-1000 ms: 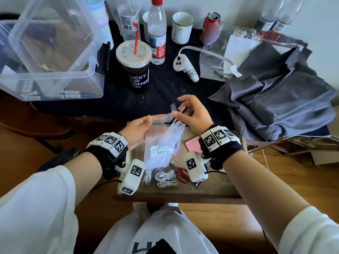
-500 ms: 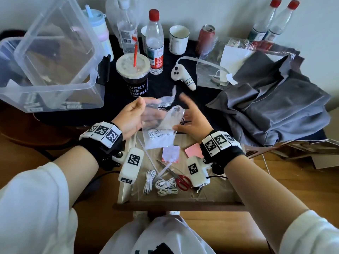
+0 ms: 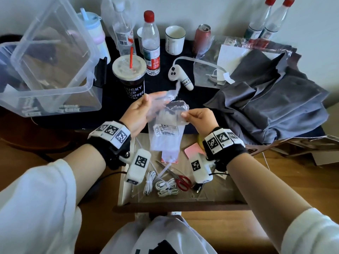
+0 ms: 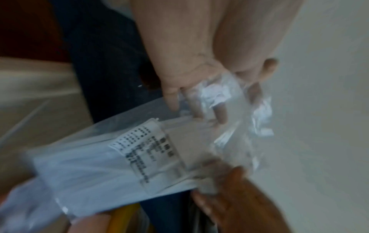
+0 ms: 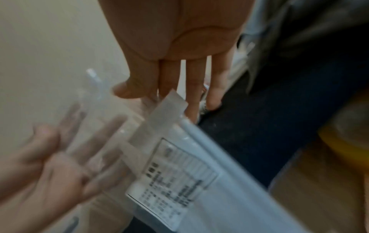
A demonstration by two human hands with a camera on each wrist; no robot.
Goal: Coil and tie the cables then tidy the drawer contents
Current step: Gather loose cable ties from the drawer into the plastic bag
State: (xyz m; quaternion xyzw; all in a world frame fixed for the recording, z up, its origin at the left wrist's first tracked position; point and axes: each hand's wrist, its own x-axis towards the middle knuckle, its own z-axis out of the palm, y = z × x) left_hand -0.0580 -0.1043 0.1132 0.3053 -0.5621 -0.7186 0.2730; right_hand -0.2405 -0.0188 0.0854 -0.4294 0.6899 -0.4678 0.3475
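Observation:
Both hands hold a clear plastic bag [image 3: 165, 133] with a white printed label, upright above the back of the open drawer [image 3: 218, 196]. White strips show through the bag [image 5: 199, 181], blurred. My left hand [image 3: 141, 110] holds the crumpled top flap, its fingers behind the film [image 4: 217, 94]. My right hand [image 3: 198, 118] pinches the bag's upper right edge. In the drawer lie coiled white cables [image 3: 166, 186], another white bundle [image 3: 149, 181], loose white ties [image 3: 163, 171] and red scissors [image 3: 183, 182].
A pink note [image 3: 192, 150] lies in the drawer. On the dark table stand a coffee cup with a red straw [image 3: 130, 77], bottles, a mug, a can and a white controller [image 3: 180, 77]. A clear storage box [image 3: 51, 66] stands left; grey cloth [image 3: 271, 103] is heaped right.
The bag has come up from just over the drawer toward the table. My right hand went from open beside it to pinching its right edge, and the bag's mouth now gapes.

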